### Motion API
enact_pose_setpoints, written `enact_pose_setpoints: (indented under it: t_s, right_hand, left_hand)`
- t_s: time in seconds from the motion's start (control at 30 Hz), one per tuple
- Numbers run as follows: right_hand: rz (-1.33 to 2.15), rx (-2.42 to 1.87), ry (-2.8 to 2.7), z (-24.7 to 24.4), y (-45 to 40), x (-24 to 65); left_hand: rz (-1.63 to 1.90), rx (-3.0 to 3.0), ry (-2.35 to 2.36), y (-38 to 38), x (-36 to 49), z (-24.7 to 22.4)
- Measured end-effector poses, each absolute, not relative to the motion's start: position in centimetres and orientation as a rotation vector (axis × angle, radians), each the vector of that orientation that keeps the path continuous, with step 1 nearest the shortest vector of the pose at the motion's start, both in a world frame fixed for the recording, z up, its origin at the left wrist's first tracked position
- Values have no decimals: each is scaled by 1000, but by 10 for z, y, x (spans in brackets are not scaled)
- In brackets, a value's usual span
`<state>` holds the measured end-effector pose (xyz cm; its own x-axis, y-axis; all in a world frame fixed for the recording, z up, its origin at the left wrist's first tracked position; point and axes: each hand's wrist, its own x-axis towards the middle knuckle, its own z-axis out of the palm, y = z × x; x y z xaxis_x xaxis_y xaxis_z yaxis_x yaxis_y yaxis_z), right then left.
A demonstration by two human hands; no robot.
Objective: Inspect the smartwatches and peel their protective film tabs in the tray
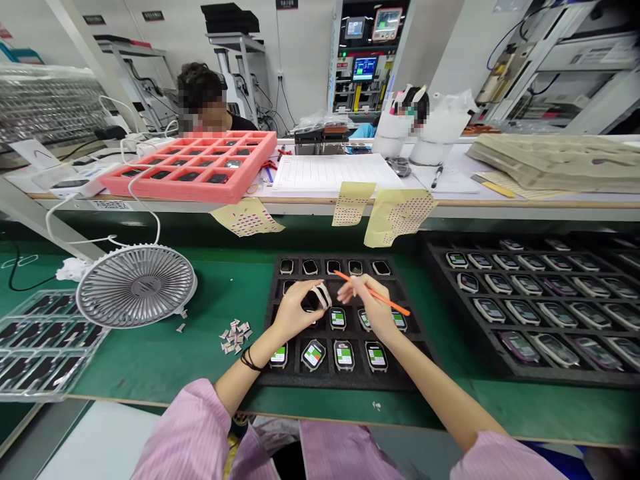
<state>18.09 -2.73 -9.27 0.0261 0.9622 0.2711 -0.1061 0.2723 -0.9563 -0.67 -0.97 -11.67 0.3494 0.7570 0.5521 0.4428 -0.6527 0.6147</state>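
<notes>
My left hand (pixel 297 312) grips a smartwatch body (pixel 316 298) with a pale rim, just above a black foam tray (pixel 340 381). Rows of watches lie in the tray's pockets, with lit green-and-white screens in the near rows, such as one watch (pixel 344 355), and dark faces along the far row. My right hand (pixel 369 307) pinches a slim orange stick (pixel 386 298), whose tip reaches toward the held watch. The two hands are close together but apart, and they hide the tray's middle pockets.
A larger black tray of watches (pixel 545 377) lies to the right on the green mat (pixel 150 373). To the left are a grey fan (pixel 135 287), small scraps (pixel 235 337) and a clear tray (pixel 45 343). Beyond the bench edge, a co-worker (pixel 203 97) sits behind a pink foam tray (pixel 190 190).
</notes>
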Motion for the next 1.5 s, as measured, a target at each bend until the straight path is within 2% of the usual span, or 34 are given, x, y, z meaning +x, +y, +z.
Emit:
enact_pose_setpoints:
  t_s: [0.17, 0.43, 0.73, 0.93, 1.27, 1.5]
  right_hand:
    - [1287, -976, -1362, -102, -24, 172]
    - [1291, -950, -1211, -86, -33, 169]
    - [1284, -953, -1104, -67, -54, 167]
    - [1428, -886, -1043, -60, -61, 173]
    - [1421, -845, -1068, -52, -63, 180]
    - [1362, -894, -1099, -57, -60, 179]
  left_hand:
    - [1226, 2345, 1032, -11, -3, -109]
    - [1264, 2168, 956, -27, 3, -83]
    - [1365, 2240, 960, -42, 2, -66]
    - [1271, 1979, 1076, -42, -1, -65]
    - [1042, 1421, 983, -31, -11, -70]
    - [936, 1278, 942, -29, -10, -77]
